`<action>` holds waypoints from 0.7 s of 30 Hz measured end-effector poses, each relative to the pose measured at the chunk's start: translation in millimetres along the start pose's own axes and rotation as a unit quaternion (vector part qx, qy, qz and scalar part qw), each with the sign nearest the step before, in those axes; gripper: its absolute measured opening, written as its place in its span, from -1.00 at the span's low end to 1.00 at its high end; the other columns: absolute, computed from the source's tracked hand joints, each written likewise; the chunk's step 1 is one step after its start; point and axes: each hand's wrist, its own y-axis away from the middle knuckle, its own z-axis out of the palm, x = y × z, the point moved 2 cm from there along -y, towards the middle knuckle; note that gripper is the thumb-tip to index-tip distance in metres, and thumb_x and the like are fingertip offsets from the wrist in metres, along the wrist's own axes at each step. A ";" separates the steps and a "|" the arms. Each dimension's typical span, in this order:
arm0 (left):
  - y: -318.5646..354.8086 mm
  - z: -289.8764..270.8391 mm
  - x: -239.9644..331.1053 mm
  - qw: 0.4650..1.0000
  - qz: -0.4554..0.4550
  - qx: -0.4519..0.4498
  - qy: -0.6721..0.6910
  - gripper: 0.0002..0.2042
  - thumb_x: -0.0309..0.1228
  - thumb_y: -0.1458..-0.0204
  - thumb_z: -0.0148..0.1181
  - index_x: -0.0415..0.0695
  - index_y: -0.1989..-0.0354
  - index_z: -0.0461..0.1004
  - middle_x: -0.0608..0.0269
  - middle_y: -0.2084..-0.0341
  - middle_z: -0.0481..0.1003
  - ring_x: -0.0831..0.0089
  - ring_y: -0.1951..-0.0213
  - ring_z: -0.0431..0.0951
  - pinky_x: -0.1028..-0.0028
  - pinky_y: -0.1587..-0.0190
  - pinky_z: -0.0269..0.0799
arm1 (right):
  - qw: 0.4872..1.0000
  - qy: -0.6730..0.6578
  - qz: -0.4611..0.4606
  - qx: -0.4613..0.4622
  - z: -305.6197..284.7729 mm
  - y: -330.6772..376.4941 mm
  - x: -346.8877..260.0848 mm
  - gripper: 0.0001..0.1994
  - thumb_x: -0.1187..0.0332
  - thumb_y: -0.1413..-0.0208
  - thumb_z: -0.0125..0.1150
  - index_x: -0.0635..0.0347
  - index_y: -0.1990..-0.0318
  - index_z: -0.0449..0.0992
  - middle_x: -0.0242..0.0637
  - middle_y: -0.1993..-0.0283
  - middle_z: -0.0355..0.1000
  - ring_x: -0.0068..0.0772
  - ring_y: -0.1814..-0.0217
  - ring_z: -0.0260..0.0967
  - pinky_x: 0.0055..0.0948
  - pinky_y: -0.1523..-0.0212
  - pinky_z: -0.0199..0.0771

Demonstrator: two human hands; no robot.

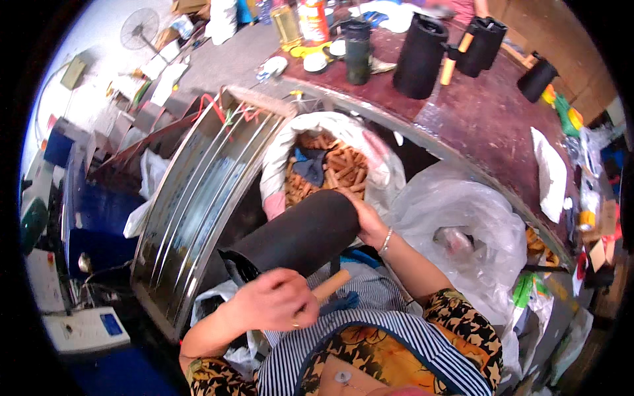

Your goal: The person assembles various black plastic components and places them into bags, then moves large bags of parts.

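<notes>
A large black cylindrical jug [300, 231] lies tilted across my lap, its open, lipped end toward the lower left. My right hand [368, 221] supports its far right end, the fingers partly hidden behind it. In front of the lipped end, my left hand [281, 300] is curled closed and slightly blurred; what its fingers hold, if anything, does not show. A wooden handle [332, 285] sticks out to the right from behind that hand. Whether it is fixed to the jug cannot be seen.
Beyond the jug stands a white sack [383, 148] of short wooden pieces [343, 168] with a dark cloth on top. A clear plastic bag [456, 218] sits to the right, a barred metal frame [211, 191] to the left. Similar black jugs [421, 59] stand on the dark red table [472, 125].
</notes>
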 end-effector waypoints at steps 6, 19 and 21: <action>-47.2 4.3 -44.6 0.994 -0.083 0.045 0.059 -0.72 -0.28 0.33 0.19 -0.03 0.37 0.37 0.36 0.46 0.37 0.32 0.27 0.39 0.14 0.05 0.30 | 0.756 0.520 -0.363 -0.164 41.2 75.2 -56.1 -0.61 0.10 -0.02 0.17 0.20 0.14 0.36 -0.17 0.24 0.35 -0.22 0.20 0.33 -0.36 0.18 0.30; 33.4 172.2 -70.4 0.887 -0.397 0.050 0.231 -0.76 -0.44 0.21 0.26 -0.19 0.34 0.40 0.05 0.31 0.38 0.04 0.17 0.37 0.18 0.12 0.28 | 0.773 0.384 -0.485 0.137 -35.3 -7.6 -205.6 -0.80 0.31 -0.23 -0.04 0.27 0.17 0.25 -0.31 0.33 0.44 -0.54 0.31 0.35 -0.51 0.23 0.34; 65.0 225.3 -48.0 0.916 -0.368 -0.023 0.160 -0.76 -0.35 0.12 0.22 -0.17 0.29 0.41 0.09 0.32 0.41 0.14 0.17 0.41 0.25 0.13 0.32 | 0.793 0.365 -0.468 0.137 -42.5 -35.9 -234.7 -0.82 0.31 -0.25 -0.10 0.25 0.16 0.28 -0.28 0.29 0.45 -0.53 0.29 0.36 -0.51 0.19 0.34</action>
